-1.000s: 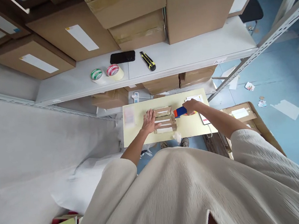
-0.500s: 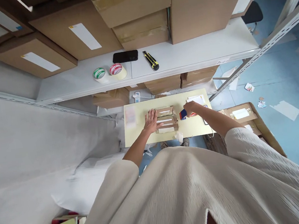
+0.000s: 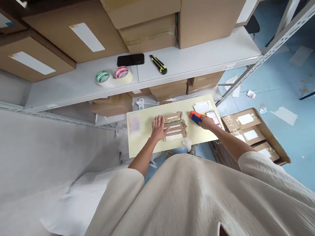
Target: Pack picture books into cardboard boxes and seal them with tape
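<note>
On the pale yellow tabletop [image 3: 138,145], my left hand [image 3: 158,129] lies flat with its fingers spread, touching the left end of several small taped cardboard boxes [image 3: 175,126] in a row. White labels show on some of their tops. To the right of the boxes, my right hand [image 3: 206,122] is closed round an orange-and-blue handheld tool [image 3: 195,117], whose exact kind I cannot make out. A phone with a lit screen [image 3: 214,118] lies just beside that hand. White papers [image 3: 202,106] are behind it.
Across the shelf [image 3: 196,59] ahead lie two tape rolls [image 3: 123,74], a black phone [image 3: 130,60] and a yellow-black utility knife [image 3: 158,64], with large cartons [image 3: 143,5] behind. An open carton of labelled boxes [image 3: 282,152] stands at right; crumpled white material [image 3: 187,143] sits at the table's near edge.
My right hand has turned and lowered with the orange-and-blue tool, so its orange side now shows and the phone beside it is uncovered. The left hand stays on the boxes. The view has shifted slightly.
</note>
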`<action>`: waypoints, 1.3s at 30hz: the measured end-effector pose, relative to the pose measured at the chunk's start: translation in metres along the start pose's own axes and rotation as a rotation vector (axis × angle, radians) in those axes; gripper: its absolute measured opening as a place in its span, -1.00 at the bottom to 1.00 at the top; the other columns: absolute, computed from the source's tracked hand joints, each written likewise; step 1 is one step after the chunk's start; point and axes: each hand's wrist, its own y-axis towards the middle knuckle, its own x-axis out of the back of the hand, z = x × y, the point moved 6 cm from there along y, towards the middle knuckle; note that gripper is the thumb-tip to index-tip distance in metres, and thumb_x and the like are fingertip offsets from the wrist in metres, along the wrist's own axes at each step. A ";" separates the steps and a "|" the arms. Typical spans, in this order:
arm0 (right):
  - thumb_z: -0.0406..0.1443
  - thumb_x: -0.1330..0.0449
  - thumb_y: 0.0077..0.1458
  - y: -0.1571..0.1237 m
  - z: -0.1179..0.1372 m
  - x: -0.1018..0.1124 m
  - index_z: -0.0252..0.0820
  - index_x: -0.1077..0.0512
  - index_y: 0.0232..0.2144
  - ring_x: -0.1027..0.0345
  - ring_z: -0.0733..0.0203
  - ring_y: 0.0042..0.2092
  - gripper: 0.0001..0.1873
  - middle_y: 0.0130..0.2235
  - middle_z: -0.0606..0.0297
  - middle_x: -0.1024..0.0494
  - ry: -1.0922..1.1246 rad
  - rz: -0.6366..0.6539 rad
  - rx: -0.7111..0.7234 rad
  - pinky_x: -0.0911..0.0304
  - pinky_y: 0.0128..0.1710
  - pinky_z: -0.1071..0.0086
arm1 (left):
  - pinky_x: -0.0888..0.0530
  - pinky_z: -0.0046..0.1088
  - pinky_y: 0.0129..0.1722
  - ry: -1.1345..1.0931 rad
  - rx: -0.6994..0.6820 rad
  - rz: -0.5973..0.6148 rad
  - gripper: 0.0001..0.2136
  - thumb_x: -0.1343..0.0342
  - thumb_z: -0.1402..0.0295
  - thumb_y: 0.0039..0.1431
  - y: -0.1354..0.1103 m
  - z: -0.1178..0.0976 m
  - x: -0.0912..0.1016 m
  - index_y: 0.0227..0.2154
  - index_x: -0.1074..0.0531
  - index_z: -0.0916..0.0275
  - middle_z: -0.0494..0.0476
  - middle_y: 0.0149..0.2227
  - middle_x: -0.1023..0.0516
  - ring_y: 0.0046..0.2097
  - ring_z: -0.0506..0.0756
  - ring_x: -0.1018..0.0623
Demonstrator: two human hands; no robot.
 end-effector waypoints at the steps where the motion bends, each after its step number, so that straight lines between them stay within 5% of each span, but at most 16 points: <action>1: -0.13 -0.10 0.48 -0.003 0.002 -0.006 -0.21 -0.44 0.39 -0.53 -0.24 0.28 -0.45 0.29 -0.15 -0.62 -0.003 0.002 -0.009 -0.40 0.20 0.07 | 0.16 0.27 0.63 -0.018 0.004 -0.012 -0.15 0.10 -0.12 0.56 0.000 0.000 0.000 0.70 0.07 0.24 0.37 0.73 0.24 0.72 0.42 0.24; 4: -0.12 -0.08 0.50 -0.010 0.011 -0.012 -0.20 -0.47 0.35 -0.47 -0.26 0.32 -0.48 0.30 -0.17 -0.59 -0.020 -0.048 -0.001 -0.36 0.27 0.01 | 0.12 0.22 0.64 -0.075 0.018 -0.085 -0.27 0.11 0.04 0.58 -0.002 0.001 0.004 0.67 -0.06 0.21 0.34 0.73 0.20 0.72 0.38 0.18; 9: -0.16 -0.10 0.48 -0.007 0.052 0.017 -0.21 -0.48 0.31 -0.50 -0.20 0.29 -0.51 0.27 -0.17 -0.60 0.211 -0.247 0.091 -0.38 0.29 0.07 | -0.18 0.18 0.58 -0.248 0.210 -0.279 -0.31 -0.02 0.11 0.52 0.003 0.020 0.016 0.61 -0.19 0.21 0.43 0.68 -0.03 0.67 0.44 -0.09; 15: -0.10 -0.21 0.38 0.004 0.115 0.024 -0.03 -0.19 0.57 -0.63 -0.07 0.17 -0.21 0.32 -0.03 -0.61 0.617 -0.108 0.144 -0.53 0.18 0.12 | -0.39 -0.01 0.46 -0.601 0.342 -0.349 -0.20 -0.16 0.13 0.43 0.017 0.038 0.021 0.64 -0.12 0.20 0.44 0.40 -0.50 0.47 0.36 -0.45; 19: 0.01 -0.25 0.34 0.000 0.132 0.034 -0.01 -0.10 0.62 -0.59 -0.11 0.24 -0.07 0.36 -0.03 -0.56 0.699 -0.174 0.171 -0.53 0.22 0.10 | -0.42 -0.09 0.45 -0.678 0.353 -0.371 -0.22 -0.16 0.20 0.43 0.017 0.040 0.036 0.63 -0.13 0.25 0.45 0.41 -0.46 0.42 0.32 -0.50; 25: 0.16 -0.19 0.38 -0.014 0.153 0.077 0.00 0.10 0.69 -0.43 -0.17 0.34 0.06 0.47 -0.06 -0.38 0.763 -0.380 0.336 -0.53 0.24 0.01 | -0.48 -0.18 0.40 -0.722 0.130 -0.579 -0.23 -0.12 0.18 0.51 0.012 0.032 0.091 0.67 -0.01 0.09 0.36 0.52 -0.30 0.44 0.25 -0.46; 28: 0.18 -0.14 0.42 -0.026 0.156 0.078 0.08 0.15 0.70 -0.36 -0.21 0.39 0.03 0.49 -0.03 -0.33 0.748 -0.414 0.339 -0.52 0.25 -0.06 | -0.50 -0.17 0.38 -0.694 0.084 -0.634 -0.22 -0.07 0.12 0.56 -0.001 0.032 0.101 0.69 0.11 0.02 0.36 0.55 -0.24 0.44 0.25 -0.45; 31: 0.15 -0.18 0.42 -0.035 0.151 0.054 0.03 0.06 0.68 -0.39 -0.22 0.38 0.00 0.43 -0.06 -0.39 0.778 -0.379 0.330 -0.49 0.28 -0.05 | -0.48 -0.16 0.40 -0.670 0.129 -0.639 -0.20 -0.06 0.08 0.57 -0.019 0.038 0.083 0.70 0.14 0.06 0.41 0.54 -0.26 0.45 0.26 -0.44; 39: 0.15 -0.31 0.32 -0.033 0.120 -0.030 -0.06 -0.18 0.59 -0.59 -0.16 0.21 -0.03 0.22 -0.06 -0.59 0.730 -0.070 0.188 -0.55 0.23 0.03 | -0.52 -0.11 0.32 -0.808 0.380 -0.331 -0.21 -0.11 0.10 0.50 -0.047 0.062 -0.020 0.65 -0.03 0.26 0.45 0.31 -0.55 0.27 0.28 -0.60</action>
